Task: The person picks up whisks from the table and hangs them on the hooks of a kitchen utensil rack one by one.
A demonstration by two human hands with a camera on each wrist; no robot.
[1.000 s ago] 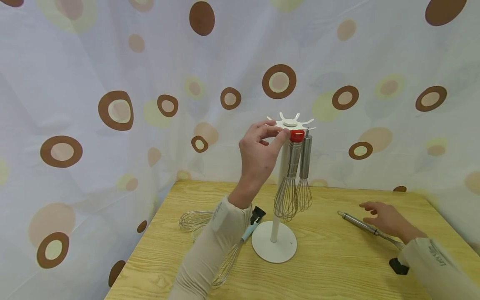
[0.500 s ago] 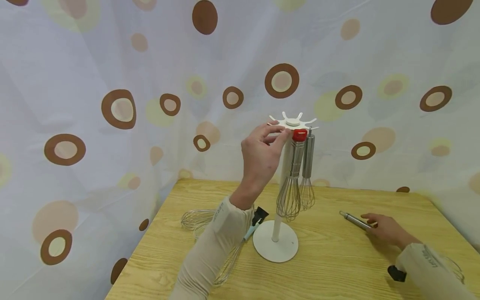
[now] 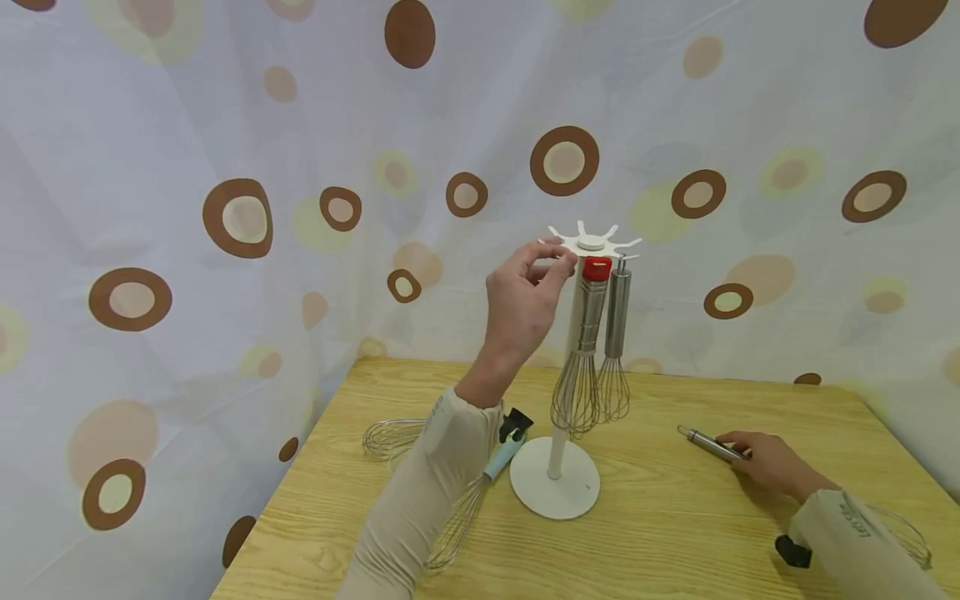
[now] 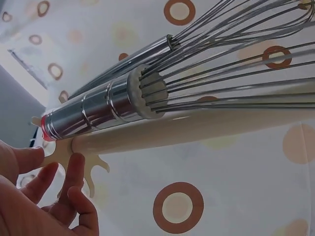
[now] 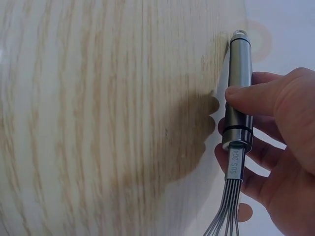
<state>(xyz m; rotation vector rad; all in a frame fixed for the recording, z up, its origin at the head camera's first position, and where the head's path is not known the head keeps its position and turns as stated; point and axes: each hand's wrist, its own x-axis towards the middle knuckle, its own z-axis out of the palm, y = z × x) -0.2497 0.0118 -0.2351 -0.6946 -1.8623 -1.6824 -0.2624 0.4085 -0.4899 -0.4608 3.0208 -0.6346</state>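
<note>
A white rotary hanging rack [image 3: 591, 242] tops a post on a round base [image 3: 555, 479]. My left hand [image 3: 523, 304] pinches one of its prongs between thumb and fingers; the prong tip shows beside the thumb in the left wrist view. Two whisks hang close by: one with a red handle end [image 3: 597, 268] and a thick ribbed metal handle [image 4: 93, 110], the other with a slim steel handle [image 3: 618, 312]. On the right, my right hand [image 3: 771, 462] grips a third steel whisk [image 5: 240, 69], thumb across its handle. My sleeve covers part of its wires in the head view.
Left of the base lies a whisk with a light blue handle [image 3: 504, 457] and black end. A wire whisk [image 3: 392, 437] lies behind my left sleeve. The wooden table [image 3: 660, 533] meets a dotted curtain [image 3: 465, 100] at its back.
My right hand has come down from above the steel whisk and now grips its handle. The rack has shifted slightly with my left hand at its prong.
</note>
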